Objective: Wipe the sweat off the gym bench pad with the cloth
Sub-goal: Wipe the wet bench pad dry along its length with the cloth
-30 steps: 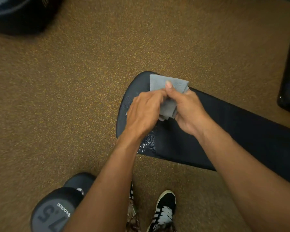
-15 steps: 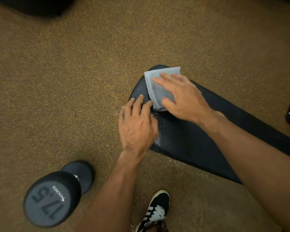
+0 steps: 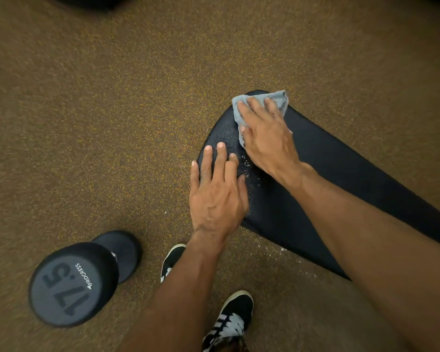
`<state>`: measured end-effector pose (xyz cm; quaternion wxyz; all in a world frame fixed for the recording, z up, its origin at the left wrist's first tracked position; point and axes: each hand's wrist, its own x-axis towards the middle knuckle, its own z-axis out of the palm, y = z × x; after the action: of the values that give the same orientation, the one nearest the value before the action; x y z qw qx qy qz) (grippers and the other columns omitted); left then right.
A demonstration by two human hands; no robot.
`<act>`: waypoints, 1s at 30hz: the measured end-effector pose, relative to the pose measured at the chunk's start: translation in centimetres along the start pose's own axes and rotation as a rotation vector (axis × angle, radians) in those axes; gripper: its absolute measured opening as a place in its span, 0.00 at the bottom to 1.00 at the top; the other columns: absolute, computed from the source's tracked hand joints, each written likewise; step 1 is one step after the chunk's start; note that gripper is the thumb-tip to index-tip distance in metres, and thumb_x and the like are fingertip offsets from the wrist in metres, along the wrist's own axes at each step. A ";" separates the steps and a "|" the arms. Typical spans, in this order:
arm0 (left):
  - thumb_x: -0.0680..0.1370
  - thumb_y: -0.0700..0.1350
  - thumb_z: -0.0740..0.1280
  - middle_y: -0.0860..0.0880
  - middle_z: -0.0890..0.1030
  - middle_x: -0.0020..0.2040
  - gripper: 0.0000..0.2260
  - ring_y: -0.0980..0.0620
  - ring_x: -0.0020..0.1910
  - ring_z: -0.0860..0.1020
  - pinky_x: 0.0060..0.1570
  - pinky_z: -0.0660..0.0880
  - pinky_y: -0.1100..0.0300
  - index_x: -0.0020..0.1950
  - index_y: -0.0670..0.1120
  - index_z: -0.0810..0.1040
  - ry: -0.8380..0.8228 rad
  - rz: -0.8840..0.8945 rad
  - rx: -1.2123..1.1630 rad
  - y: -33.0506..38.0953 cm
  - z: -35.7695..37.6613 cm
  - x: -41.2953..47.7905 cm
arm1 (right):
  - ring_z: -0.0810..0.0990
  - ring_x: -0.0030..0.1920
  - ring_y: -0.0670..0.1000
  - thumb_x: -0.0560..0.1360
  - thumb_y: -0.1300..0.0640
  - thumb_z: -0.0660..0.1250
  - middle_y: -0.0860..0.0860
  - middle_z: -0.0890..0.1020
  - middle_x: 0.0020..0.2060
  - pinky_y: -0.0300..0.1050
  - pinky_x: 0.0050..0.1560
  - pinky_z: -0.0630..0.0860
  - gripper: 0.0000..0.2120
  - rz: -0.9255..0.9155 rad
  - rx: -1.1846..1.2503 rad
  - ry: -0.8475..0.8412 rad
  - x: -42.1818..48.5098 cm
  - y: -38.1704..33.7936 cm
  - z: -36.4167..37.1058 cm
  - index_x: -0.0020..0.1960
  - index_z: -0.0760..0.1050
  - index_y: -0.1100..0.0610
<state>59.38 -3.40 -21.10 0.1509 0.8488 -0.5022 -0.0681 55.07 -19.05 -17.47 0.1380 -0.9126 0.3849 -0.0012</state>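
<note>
Two hands rest on the black pad of the desk [image 3: 341, 189], and both sets of fingers lie flat and spread rather than clenched. The fingers [image 3: 252, 105] of the right hand [image 3: 267, 138] press down on the grey cloth [image 3: 280, 100], pinning it under the palm without pinching it; the cloth lies crumpled at the rounded far end of the pad, its edges showing past the fingertips and beside the thumb. The fingers [image 3: 222, 158] of the left hand [image 3: 217, 191] are released and hold nothing, laid palm down on the pad's left edge just beside the right hand, the outermost finger reaching over the rim.

Between the two hands the pad's surface carries small glistening droplets [image 3: 244, 161], thickest near the left fingertips and along the near side of the cloth. The pad narrows toward its rounded end and widens to the right, where it runs under the right forearm.

Below the desk is a brown speckled floor [image 3: 99, 123]. A black dumbbell [image 3: 69, 285] marked 7.5 lies on it at lower left, well apart from the pad. Two black shoes with white stripes [image 3: 229, 323] stand near the bottom edge, one partly hidden by the left forearm
</note>
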 end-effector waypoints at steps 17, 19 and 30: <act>0.81 0.52 0.60 0.43 0.69 0.78 0.21 0.41 0.79 0.63 0.76 0.60 0.39 0.72 0.45 0.75 0.086 -0.006 -0.005 -0.1 0.7 0.0 | 0.62 0.74 0.64 0.82 0.54 0.53 0.54 0.70 0.72 0.66 0.69 0.63 0.19 -0.132 0.011 -0.037 -1.2 -0.7 0.3 0.72 0.69 0.52; 0.81 0.52 0.60 0.43 0.69 0.78 0.21 0.41 0.79 0.63 0.76 0.60 0.39 0.71 0.45 0.75 0.080 -0.002 -0.012 -0.1 0.5 0.0 | 0.62 0.75 0.63 0.82 0.57 0.55 0.53 0.71 0.72 0.65 0.72 0.59 0.20 -0.246 -0.035 -0.049 -2.4 0.6 0.4 0.73 0.69 0.54; 0.82 0.52 0.58 0.42 0.69 0.78 0.21 0.39 0.79 0.63 0.76 0.59 0.38 0.71 0.44 0.74 0.048 0.009 -0.040 -0.3 0.4 0.1 | 0.64 0.74 0.61 0.80 0.61 0.56 0.55 0.73 0.71 0.60 0.68 0.68 0.20 -0.216 0.074 -0.015 -2.6 -0.3 0.8 0.71 0.72 0.57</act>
<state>59.58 -3.47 -21.56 0.1802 0.8448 -0.5006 -0.0571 53.58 -16.84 -17.94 0.1735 -0.9430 0.2831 -0.0232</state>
